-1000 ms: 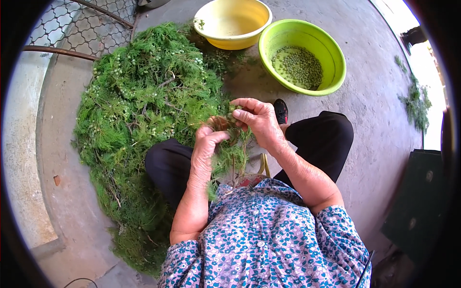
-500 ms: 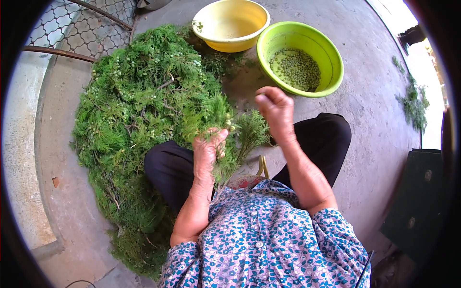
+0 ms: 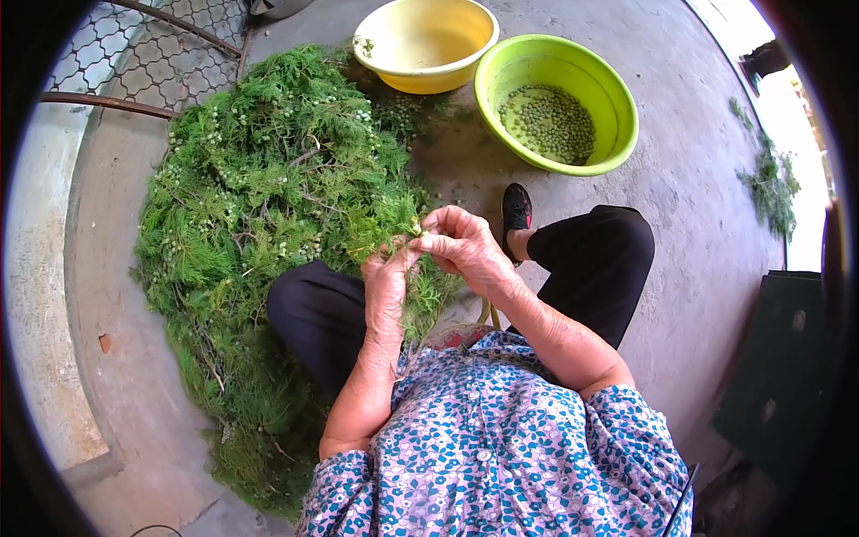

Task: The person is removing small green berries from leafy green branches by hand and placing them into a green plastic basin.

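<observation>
My left hand [image 3: 386, 282] is closed round a leafy evergreen branch [image 3: 428, 295], whose feathery sprays hang down over my lap. Fingertips of my right hand [image 3: 470, 251] pinch at a pale green seed cone [image 3: 417, 227] on that branch, right beside the left thumb. Beyond my hands and to the left spreads a big heap of cut evergreen branches [image 3: 259, 197] dotted with pale cones. A bright green basin [image 3: 617, 107] stands ahead on the right, its bottom covered with small round green cones [image 3: 548, 123].
A yellow basin [image 3: 425, 76] touches the green one on its left, with a sprig on its rim. Loose sprigs [image 3: 771, 192] lie by the right edge of the concrete floor. A metal lattice gate [image 3: 179, 54] is at far left, a dark green panel [image 3: 774, 358] at right.
My right hand has come back from near the green basin, down and left, to the branch. My left hand keeps its hold on the branch almost in place.
</observation>
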`<move>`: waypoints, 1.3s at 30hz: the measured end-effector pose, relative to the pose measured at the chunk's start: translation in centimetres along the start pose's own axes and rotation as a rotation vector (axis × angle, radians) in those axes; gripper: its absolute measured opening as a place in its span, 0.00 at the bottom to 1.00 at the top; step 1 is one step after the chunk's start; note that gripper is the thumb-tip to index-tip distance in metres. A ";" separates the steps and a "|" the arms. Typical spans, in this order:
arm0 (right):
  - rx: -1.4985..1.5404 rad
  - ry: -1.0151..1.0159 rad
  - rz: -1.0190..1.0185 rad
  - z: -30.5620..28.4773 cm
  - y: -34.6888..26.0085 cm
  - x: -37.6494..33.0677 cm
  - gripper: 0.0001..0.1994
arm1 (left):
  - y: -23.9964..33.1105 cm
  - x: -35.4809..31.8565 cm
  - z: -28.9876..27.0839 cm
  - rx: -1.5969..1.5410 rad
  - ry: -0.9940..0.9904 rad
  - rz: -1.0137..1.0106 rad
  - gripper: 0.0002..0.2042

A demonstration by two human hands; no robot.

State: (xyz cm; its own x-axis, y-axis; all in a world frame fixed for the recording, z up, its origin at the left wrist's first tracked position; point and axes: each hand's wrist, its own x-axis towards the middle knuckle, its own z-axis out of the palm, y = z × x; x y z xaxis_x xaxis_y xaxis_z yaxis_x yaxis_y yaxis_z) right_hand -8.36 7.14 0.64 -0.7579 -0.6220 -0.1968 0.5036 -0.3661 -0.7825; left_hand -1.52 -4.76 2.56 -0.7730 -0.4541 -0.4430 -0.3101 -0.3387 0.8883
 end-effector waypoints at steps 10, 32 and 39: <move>0.298 0.107 0.207 -0.4 -0.9 -0.3 0.06 | -0.3 0.3 -0.2 0.073 -0.006 0.070 0.05; 0.280 -0.009 0.256 -1.7 -0.1 -0.5 0.06 | -0.8 0.9 -0.7 0.217 -0.091 0.109 0.06; 0.309 -0.044 0.212 -2.5 -0.2 0.0 0.09 | -0.5 0.5 -0.6 0.148 -0.192 0.003 0.07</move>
State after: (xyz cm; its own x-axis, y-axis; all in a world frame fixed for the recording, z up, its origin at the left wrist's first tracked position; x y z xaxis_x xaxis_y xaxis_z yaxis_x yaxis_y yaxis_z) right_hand -9.52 8.91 -0.67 -0.6081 -0.7331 -0.3046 0.7540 -0.4132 -0.5107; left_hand -1.41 -5.26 1.79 -0.8608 -0.2848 -0.4218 -0.3745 -0.2069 0.9039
